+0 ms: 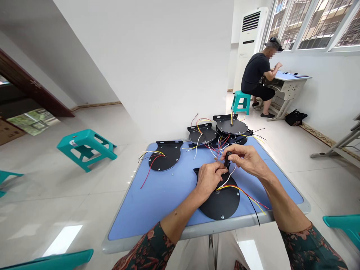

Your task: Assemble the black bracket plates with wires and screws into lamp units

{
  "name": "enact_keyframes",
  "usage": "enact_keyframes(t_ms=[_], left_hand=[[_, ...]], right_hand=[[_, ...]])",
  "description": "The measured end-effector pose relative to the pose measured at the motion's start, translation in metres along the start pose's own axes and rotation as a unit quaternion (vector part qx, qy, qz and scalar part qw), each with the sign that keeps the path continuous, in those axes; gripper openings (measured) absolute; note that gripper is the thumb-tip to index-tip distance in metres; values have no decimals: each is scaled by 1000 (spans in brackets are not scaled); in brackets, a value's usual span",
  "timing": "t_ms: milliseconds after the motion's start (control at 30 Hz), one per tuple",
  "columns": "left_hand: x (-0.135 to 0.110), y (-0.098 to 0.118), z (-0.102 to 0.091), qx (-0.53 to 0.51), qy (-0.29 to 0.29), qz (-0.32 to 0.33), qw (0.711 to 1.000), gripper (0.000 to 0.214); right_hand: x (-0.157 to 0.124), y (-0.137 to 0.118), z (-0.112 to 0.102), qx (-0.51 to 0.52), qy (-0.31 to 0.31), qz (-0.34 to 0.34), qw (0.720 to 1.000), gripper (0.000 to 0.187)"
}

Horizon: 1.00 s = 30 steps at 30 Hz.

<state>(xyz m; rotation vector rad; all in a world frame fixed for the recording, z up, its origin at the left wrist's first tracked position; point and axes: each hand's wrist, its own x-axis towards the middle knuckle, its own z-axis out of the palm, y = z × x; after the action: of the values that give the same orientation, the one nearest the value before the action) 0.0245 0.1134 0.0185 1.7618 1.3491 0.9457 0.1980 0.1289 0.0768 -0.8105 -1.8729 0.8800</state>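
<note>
Right grip [247, 159] pinching a small black part [226, 159], mostly hidden behind fingertips; left grip [208, 180] curled up against it, any hold hard to make out. Beneath both hands, partly covered, a round black plate [221, 204] trailing red and yellow wires [243, 195] on the blue counter [157, 202].

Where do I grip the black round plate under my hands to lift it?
Take the black plate by its bare round rim nearest you, coming from your side, fingers under: it lies flat close to the table edge, while the wires and your left hand occupy its upper part.
</note>
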Motion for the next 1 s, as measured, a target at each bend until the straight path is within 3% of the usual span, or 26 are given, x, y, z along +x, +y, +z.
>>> enact_keyframes(t_ms=[267,467,567,833,1000], left_hand=[[0,5,1,-12,20,-18,1000,7],[1,4,-1,-11,4,-10,1000,14],[1,3,-1,-7,0,-3,1000,15],[0,3,0,-13,9,-15,1000,12],[1,2,0,-13,10,-9,1000,13]], right_hand=[[-1,-1,9,-80,71,16,994,20],[-2,-5,6,-6,-13,-37,999,29],[-1,-5,3,16,-34,-23,999,31],[-2,3,14,-3,71,33,997,33],[-3,-2,6,7,-8,4,1000,32]])
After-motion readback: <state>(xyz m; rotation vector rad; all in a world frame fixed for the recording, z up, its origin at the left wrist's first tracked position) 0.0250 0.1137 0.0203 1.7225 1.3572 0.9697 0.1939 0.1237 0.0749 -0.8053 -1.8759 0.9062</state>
